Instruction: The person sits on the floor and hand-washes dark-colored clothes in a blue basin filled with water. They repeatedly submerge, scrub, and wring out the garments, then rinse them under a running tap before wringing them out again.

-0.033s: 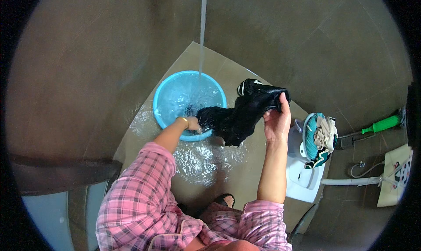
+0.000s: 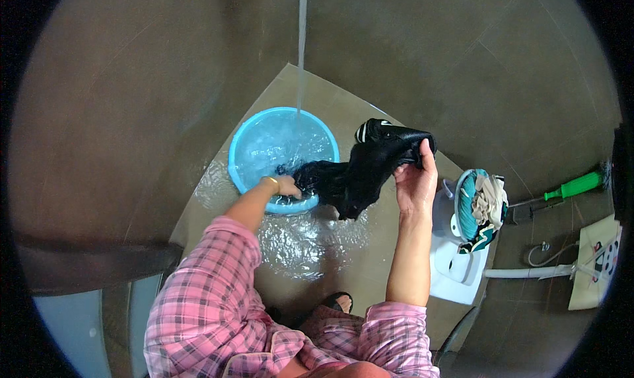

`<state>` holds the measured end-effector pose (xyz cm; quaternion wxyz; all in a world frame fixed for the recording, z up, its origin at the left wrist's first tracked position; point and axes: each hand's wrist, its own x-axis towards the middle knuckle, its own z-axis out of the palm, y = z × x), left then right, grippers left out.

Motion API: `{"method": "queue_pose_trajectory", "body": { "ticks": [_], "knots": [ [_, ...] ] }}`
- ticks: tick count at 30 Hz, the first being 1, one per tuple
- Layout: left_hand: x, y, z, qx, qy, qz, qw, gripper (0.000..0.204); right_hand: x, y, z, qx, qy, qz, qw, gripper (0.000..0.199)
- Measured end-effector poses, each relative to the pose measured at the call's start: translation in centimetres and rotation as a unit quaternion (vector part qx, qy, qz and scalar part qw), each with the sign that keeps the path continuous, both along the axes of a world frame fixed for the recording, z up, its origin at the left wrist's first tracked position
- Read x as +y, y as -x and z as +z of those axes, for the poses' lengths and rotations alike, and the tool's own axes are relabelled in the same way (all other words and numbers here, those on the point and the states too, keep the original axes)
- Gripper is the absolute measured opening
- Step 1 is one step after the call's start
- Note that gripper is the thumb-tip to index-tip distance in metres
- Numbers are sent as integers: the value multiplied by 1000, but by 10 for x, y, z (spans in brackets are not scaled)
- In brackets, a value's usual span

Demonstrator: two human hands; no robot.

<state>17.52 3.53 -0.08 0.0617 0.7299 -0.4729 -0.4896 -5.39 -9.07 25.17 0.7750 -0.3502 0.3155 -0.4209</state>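
The right hand (image 2: 415,180) has its fingers closed around the upper end of a wet black garment (image 2: 370,166). From them the cloth sags down to the left hand (image 2: 288,188), whose fingers clutch its lower end at the near rim of a blue basin (image 2: 246,154) under a running stream of water (image 2: 302,47).

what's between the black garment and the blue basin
Nothing visible. The black garment hangs from the right hand straight to the blue basin rim, where the left hand grips its lower end. Only the water stream falls into the basin.
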Motion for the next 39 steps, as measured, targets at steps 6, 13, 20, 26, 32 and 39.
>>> {"method": "queue_pose_trajectory", "body": {
  "ticks": [6, 13, 20, 26, 32, 39],
  "knots": [
    [47, -105, -6, -1, 268, 354, 896, 66, 21, -17, 31, -134, 53, 55, 988, 24],
    [6, 2, 126, 313, 221, 66, 922, 61, 18, -30, 30, -69, 122, 2, 990, 34],
    [-14, -8, 111, 157, 321, 306, 882, 24, 8, -25, 28, 50, 202, 7, 978, 30],
    [11, -84, 159, -2, 483, 241, 842, 20, -42, 11, -24, 274, 236, 15, 932, 23],
    [40, -56, 227, 115, 518, 340, 776, 19, -46, -8, -53, 222, 193, 39, 955, 26],
    [74, -31, 275, 362, 456, 23, 813, 48, -23, -47, -24, -260, -82, 255, 928, 48]
  ]
}}
